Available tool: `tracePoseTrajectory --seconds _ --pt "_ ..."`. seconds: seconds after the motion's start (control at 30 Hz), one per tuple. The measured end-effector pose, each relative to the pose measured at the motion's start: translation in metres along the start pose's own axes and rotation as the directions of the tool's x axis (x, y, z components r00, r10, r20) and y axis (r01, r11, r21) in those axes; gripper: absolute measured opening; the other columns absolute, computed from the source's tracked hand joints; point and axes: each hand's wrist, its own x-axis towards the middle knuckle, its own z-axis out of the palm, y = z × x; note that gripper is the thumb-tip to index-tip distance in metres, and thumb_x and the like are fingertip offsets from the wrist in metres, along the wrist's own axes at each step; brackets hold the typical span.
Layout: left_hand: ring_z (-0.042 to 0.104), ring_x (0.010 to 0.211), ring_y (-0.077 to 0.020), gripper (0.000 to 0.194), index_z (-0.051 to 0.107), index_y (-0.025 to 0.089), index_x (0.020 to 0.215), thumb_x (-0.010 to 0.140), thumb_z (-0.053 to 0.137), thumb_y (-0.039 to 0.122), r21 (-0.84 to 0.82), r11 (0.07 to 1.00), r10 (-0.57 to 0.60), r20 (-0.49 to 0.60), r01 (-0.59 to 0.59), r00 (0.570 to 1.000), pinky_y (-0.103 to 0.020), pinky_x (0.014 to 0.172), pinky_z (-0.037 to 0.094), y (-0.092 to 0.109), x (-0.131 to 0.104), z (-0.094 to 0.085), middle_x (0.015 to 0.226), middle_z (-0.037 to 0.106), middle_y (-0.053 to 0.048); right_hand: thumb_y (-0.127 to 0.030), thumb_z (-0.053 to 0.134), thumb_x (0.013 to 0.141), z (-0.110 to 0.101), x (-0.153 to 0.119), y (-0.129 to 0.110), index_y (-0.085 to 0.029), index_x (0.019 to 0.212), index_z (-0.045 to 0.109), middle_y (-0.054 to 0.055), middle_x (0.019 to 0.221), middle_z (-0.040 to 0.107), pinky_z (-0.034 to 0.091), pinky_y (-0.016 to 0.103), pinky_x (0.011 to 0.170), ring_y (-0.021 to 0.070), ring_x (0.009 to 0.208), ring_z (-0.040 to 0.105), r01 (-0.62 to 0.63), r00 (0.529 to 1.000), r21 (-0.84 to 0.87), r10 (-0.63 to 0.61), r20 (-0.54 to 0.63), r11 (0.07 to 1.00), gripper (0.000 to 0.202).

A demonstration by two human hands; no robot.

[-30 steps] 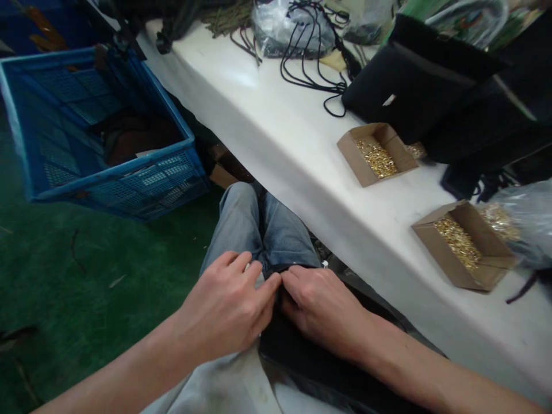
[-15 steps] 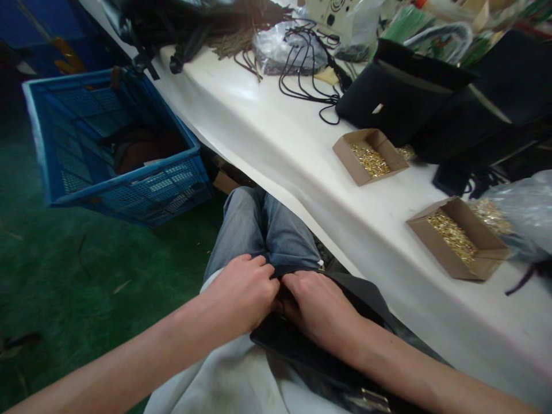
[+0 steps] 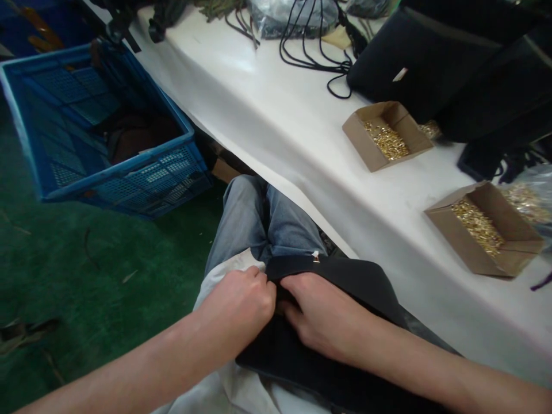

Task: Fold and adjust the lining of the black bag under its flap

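apparently steadying a black bag (image 3: 302, 363) across the lap (image 3: 244, 224), with left hand (image 3: 248, 299) clenched on its edge and right hand (image 3: 330, 316) tucked under the flap (image 3: 366, 279), grip unclear. seemingly placed for reach: cardboard boxes (image 3: 363, 145) on the tabletop (image 3: 297, 126).

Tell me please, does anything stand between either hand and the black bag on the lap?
Nothing visible does. The right hand reaches into the opening of the black bag, and the left hand is at its edge. The fingertips are hidden.
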Motion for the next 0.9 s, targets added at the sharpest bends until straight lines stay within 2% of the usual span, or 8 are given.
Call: tracePoseTrajectory --seconds 0.07,0.13,0.23,0.3,0.5,0.63,0.8,0.9 --pt "0.074 0.082 -0.026 0.016 0.072 0.018 0.091 0.095 0.066 0.004 -0.004 1.0 0.016 -0.035 -0.016 0.999 -0.036 0.072 0.06 0.0 -0.005 0.007 0.09 0.077 -0.007 -0.009 0.065 0.108 0.003 0.001 0.006 -0.022 0.088 0.074 0.002 0.085 0.08 0.049 0.031 0.065 0.0224 0.073 0.076 0.052 0.999 0.169 -0.052 -0.006 0.984 0.025" --pt "0.073 0.078 -0.0263 0.017 0.067 0.02 0.09 0.096 0.064 0.004 -0.043 0.999 0.005 -0.155 -0.012 0.988 -0.037 0.068 0.059 0.0 -0.012 0.021 0.088 0.075 -0.006 -0.011 0.055 0.114 0.008 0.004 0.012 -0.024 0.09 0.076 0.001 0.086 0.081 0.054 0.031 0.069 0.0222 0.075 0.077 0.097 0.995 0.246 -0.094 -0.024 0.964 0.034" --pt "0.068 0.07 -0.023 0.021 0.06 0.023 0.089 0.102 0.057 0.007 -0.169 0.986 -0.055 -0.355 -0.006 0.933 -0.035 0.062 0.053 0.001 -0.02 0.045 0.081 0.069 -0.003 -0.007 0.051 0.113 0.016 0.011 0.02 -0.024 0.097 0.08 0.003 0.095 0.084 0.059 0.033 0.08 0.024 0.086 0.08 0.096 0.995 0.269 -0.087 -0.048 0.958 0.037" --pt "0.062 0.064 -0.0194 0.024 0.057 0.024 0.089 0.106 0.051 0.007 -0.268 0.963 -0.097 -0.428 -0.023 0.899 -0.033 0.058 0.046 0.003 -0.024 0.057 0.075 0.064 0.0 -0.005 0.053 0.111 0.017 0.014 0.021 -0.023 0.102 0.082 0.004 0.102 0.085 0.06 0.032 0.087 0.0241 0.093 0.081 0.077 0.997 0.287 -0.071 -0.032 0.955 0.036" --pt "0.06 0.066 -0.0177 0.024 0.054 0.024 0.095 0.111 0.048 0.008 -0.363 0.929 -0.118 -0.484 -0.077 0.867 -0.034 0.061 0.044 0.004 -0.028 0.064 0.079 0.062 0.002 -0.001 0.055 0.11 0.007 0.017 0.013 -0.022 0.113 0.087 0.005 0.126 0.085 0.052 0.032 0.111 0.0235 0.119 0.078 -0.077 0.991 0.436 0.021 0.131 0.897 0.038" --pt "0.06 0.071 -0.019 0.021 0.051 0.024 0.098 0.115 0.046 0.012 -0.34 0.936 -0.118 -0.537 -0.086 0.835 -0.034 0.062 0.046 0.002 -0.027 0.059 0.083 0.061 0.001 -0.007 0.061 0.109 0.002 0.019 0.011 -0.021 0.118 0.086 0.006 0.129 0.084 0.051 0.032 0.111 0.0244 0.121 0.077 -0.081 0.992 0.529 0.019 0.123 0.845 0.03" --pt "0.058 0.075 -0.0195 0.022 0.05 0.024 0.098 0.112 0.051 0.007 -0.34 0.933 -0.083 -0.519 -0.116 0.851 -0.035 0.063 0.044 -0.002 -0.029 0.066 0.086 0.059 0.001 -0.012 0.065 0.109 -0.008 0.027 0.005 -0.019 0.112 0.085 0.008 0.117 0.084 0.052 0.039 0.109 0.0291 0.112 0.076 -0.139 0.981 0.359 0.079 0.178 0.923 0.021" --pt "0.056 0.076 -0.0198 0.022 0.051 0.023 0.098 0.11 0.054 0.004 -0.344 0.928 -0.053 -0.506 -0.145 0.861 -0.036 0.064 0.042 -0.004 -0.029 0.072 0.088 0.058 0.0 -0.01 0.061 0.107 -0.013 0.032 0.007 -0.019 0.113 0.085 0.007 0.118 0.084 0.051 0.039 0.112 0.0296 0.115 0.074 -0.096 0.97 0.367 0.004 0.243 0.925 0.025"
